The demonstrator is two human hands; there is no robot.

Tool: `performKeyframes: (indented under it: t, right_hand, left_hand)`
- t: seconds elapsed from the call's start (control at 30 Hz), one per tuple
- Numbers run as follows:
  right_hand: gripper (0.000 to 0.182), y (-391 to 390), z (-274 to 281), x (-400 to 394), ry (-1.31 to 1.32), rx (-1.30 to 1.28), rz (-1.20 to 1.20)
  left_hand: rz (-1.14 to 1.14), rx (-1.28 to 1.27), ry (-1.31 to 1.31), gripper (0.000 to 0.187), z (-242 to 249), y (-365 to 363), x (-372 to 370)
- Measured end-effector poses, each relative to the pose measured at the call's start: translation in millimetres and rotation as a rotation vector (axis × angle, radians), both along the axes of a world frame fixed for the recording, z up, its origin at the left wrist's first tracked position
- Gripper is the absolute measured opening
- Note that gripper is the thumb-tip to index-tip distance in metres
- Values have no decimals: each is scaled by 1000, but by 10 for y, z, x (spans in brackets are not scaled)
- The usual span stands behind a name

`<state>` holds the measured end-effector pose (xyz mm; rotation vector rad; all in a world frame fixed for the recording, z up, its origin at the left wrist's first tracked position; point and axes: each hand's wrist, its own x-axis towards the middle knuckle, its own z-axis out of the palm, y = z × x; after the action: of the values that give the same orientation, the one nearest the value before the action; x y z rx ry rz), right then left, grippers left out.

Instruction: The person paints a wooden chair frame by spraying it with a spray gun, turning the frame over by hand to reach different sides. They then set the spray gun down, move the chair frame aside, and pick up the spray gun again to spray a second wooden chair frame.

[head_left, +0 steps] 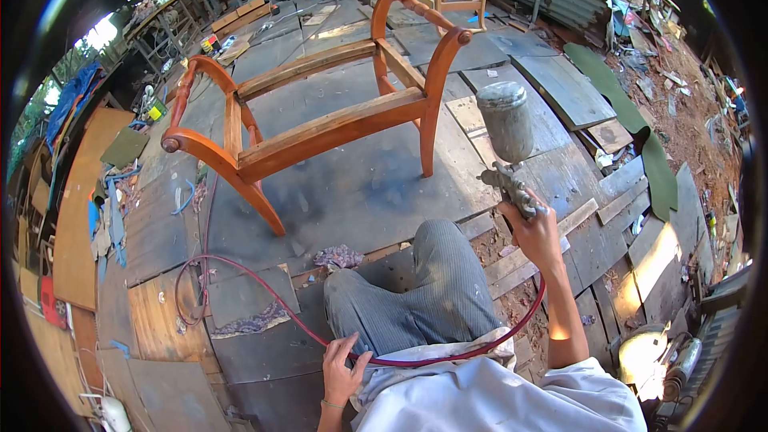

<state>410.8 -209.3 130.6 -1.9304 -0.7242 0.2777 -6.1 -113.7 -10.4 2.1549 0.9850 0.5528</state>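
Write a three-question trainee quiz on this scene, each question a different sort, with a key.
1. True or false: the right hand holds the spray gun with its cup pointing up.
2. Multiple choice: what does the left hand grip? A) a brush B) the red hose C) a rag
3. Fill in: the chair frame stands on the floor boards with its seat ____ (open or upholstered).

Key
1. True: the cup sits above the hand.
2. B: the fingers curl round the hose near the knee.
3. Open: the boards show through between the rails.
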Motion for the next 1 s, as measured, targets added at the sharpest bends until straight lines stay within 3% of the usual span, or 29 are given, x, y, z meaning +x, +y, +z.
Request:
performKeyframes:
  t: [0.3,0.47,0.5,0.77,0.87,0.9,1.0]
  right_hand:
    - [31,11,-23,32,-63,101,-104]
    - [37,76,-498,182,-114,40,-64]
    - [37,106,-721,236,-228,81,-58]
    - [51,259,-1648,373,-187,-100,-20]
    - [51,238,-1776,376,-260,-100,42]
    - [46,243,-1630,312,-143,-103,49]
    - [32,270,-1367,200,-197,78,39]
  left_hand:
    - [-101,86,113,50,-42,-32,-10]
    - [-141,54,134,57,-74,-11,-101]
    - [-147,38,148,58,-67,-7,-113]
    - [-147,49,153,50,-61,24,-162]
    - [-130,44,148,45,-86,19,-156]
    - [-112,42,148,44,-94,3,-181]
    - [-99,-8,133,42,-39,-3,-176]
